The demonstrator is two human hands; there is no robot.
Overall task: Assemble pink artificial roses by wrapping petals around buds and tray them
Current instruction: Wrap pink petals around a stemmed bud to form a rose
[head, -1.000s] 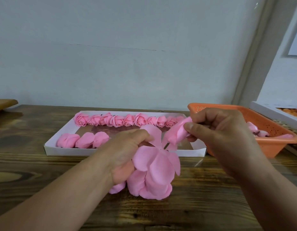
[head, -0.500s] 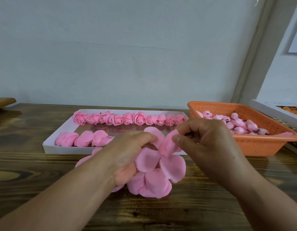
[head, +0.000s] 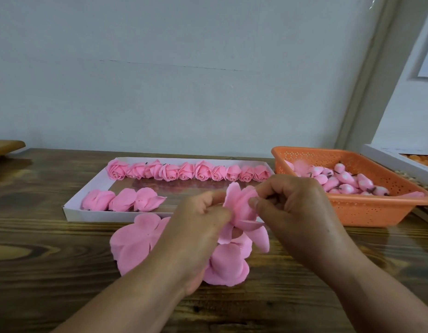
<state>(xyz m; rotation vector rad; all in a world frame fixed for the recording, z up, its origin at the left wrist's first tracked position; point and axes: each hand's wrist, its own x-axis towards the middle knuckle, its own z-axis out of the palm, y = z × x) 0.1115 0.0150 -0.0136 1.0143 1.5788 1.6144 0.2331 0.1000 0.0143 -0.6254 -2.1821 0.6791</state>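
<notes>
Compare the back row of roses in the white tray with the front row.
The back row holds about ten roses, spanning the tray; the front row holds three, at the left end only. Back-row roses face the camera, showing spiral centres; front-row roses lie turned away, showing outer petals. Both are pink.

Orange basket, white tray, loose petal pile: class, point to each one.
Orange basket (head: 366,212), head view, front wall.
White tray (head: 97,216), head view, front wall.
Loose petal pile (head: 133,243), head view, top petal's middle.
</notes>
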